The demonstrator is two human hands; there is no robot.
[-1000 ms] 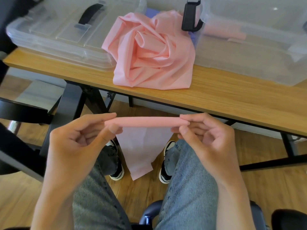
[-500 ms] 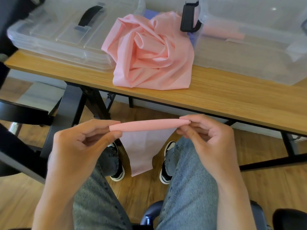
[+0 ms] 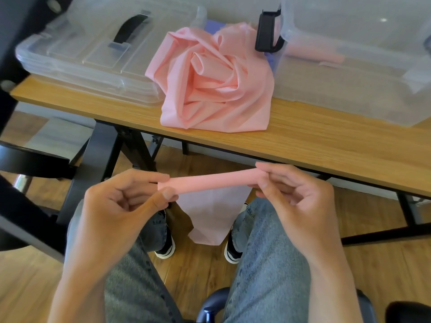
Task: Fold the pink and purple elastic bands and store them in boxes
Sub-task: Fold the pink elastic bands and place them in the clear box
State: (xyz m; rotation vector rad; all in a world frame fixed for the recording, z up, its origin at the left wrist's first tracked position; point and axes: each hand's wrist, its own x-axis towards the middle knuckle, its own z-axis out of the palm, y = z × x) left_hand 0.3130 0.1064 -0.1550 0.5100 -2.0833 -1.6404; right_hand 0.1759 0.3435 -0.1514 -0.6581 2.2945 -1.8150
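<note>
Hands, left [image 3: 116, 206] and right [image 3: 296, 194], pinch rolled pink band [image 3: 210, 181] below table [image 3: 326, 145] bearing pink heap [image 3: 210, 89].

A wooden bench [image 3: 326, 145] with black metal legs [image 3: 102, 157] stands against a pale wall [image 3: 233, 10]. Below it runs a warm brown plank floor [image 3: 198, 273], lit by soft daylight. Part of a black chair [image 3: 30, 159] shows at the left edge.

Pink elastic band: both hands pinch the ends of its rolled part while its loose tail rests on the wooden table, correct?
Not quite. The head view shows the left hand and right hand pinching the rolled pink elastic band, but its loose tail hangs below, between the knees, not on the wooden table.
</note>
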